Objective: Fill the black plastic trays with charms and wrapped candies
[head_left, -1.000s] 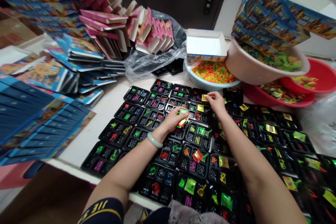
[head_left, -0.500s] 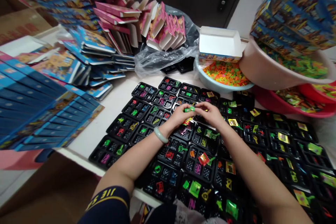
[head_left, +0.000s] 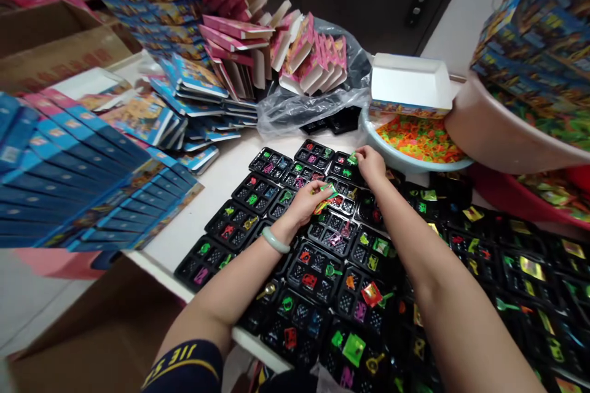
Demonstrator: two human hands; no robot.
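Note:
Many black compartment trays with small coloured toy pieces cover the white table. My left hand hovers over the middle trays, closed around a small bunch of foil packets, green and red. My right hand reaches to a tray at the far row and pinches a green foil packet down at that tray. A pale green bangle sits on my left wrist.
A light basin of orange and green pieces with a white box on it stands behind the trays. Beside it are a pink basin and a red one. Blue boxes and pink boxes pile up at left.
My right hand has left the left hand, where the two met half a second ago, and reached out to the far tray with a green packet. The view has shifted left.

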